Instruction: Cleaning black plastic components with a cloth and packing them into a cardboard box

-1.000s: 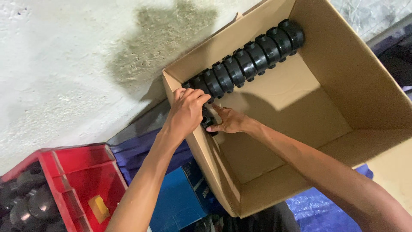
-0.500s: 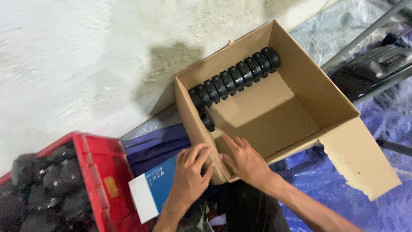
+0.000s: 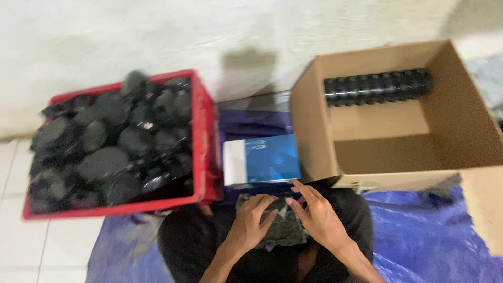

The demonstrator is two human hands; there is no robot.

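At the left of the frame we see a red crate [image 3: 201, 136] piled with round black parts [image 3: 112, 144], blurred so their exact shape is unclear. Just right of it, in the middle, lies a blue and white box [image 3: 262, 160] on a blue tarp [image 3: 429, 230] spread over the floor. Below that box, at the lower centre, our left hand [image 3: 251, 220] rests with fingers spread and loose on a dark grey cloth [image 3: 285, 228] in the lap, gripping nothing. Our right hand [image 3: 317, 215] lies beside it, fingers also stretched flat on the same cloth, not clenched. At the upper right stands an open cardboard box [image 3: 314, 126], a row of black ribbed parts [image 3: 377, 86] lined along its far inner wall
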